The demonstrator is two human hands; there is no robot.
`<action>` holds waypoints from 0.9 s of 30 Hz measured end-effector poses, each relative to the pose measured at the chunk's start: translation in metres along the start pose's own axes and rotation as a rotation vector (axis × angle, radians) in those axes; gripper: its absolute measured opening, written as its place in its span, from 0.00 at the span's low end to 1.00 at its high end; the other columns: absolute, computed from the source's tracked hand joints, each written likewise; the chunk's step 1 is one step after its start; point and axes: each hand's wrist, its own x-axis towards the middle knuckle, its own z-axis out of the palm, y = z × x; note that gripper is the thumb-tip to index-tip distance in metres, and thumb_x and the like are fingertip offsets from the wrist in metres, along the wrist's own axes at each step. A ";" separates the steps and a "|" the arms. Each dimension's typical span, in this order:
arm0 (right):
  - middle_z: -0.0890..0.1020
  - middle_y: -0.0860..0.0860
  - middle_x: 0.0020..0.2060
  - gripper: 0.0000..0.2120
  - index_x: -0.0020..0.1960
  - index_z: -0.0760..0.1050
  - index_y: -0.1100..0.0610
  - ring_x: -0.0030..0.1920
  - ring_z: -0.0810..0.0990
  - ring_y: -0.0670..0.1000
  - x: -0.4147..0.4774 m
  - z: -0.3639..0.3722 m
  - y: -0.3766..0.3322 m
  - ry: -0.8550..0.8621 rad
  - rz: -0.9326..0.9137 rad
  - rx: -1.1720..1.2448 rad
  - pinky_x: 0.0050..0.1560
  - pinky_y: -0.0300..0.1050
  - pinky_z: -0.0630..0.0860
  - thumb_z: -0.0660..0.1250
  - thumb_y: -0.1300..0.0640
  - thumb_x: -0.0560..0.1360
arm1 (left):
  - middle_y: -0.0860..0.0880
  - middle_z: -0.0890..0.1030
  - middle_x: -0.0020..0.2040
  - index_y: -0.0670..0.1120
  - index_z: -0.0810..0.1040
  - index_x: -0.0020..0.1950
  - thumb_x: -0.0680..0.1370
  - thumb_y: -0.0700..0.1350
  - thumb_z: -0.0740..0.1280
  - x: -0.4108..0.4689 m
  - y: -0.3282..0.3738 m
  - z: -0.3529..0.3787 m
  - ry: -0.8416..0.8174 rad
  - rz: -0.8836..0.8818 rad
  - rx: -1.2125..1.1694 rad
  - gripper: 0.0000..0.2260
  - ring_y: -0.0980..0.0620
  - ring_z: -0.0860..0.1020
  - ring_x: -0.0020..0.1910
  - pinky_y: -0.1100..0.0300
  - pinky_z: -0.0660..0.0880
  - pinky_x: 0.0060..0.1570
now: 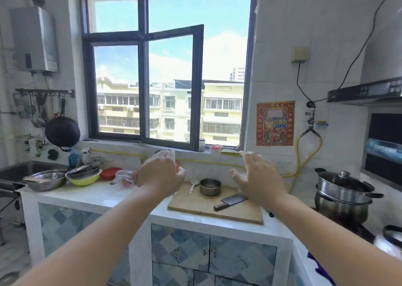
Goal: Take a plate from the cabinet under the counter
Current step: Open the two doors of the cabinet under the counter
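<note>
On the tiled wall right of the window hangs a red poster [275, 123] with gold Chinese characters down both edges and along its top, too blurred to read. The range hood's control panel [378, 89] at far right shows illegible markings.

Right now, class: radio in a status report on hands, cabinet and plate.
Left hand and right hand raised over counter, both empty. Cabinet doors shut. No plate in view. Nothing blocking the doors.

Head-height view toward counter [104, 195]
</note>
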 end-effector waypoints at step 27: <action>0.66 0.54 0.72 0.30 0.73 0.59 0.57 0.73 0.62 0.54 0.175 0.172 0.138 -0.122 0.083 0.015 0.72 0.52 0.58 0.56 0.42 0.76 | 0.46 0.77 0.60 0.44 0.70 0.62 0.73 0.51 0.59 0.175 0.028 0.221 -0.110 0.081 -0.007 0.21 0.45 0.75 0.57 0.54 0.71 0.49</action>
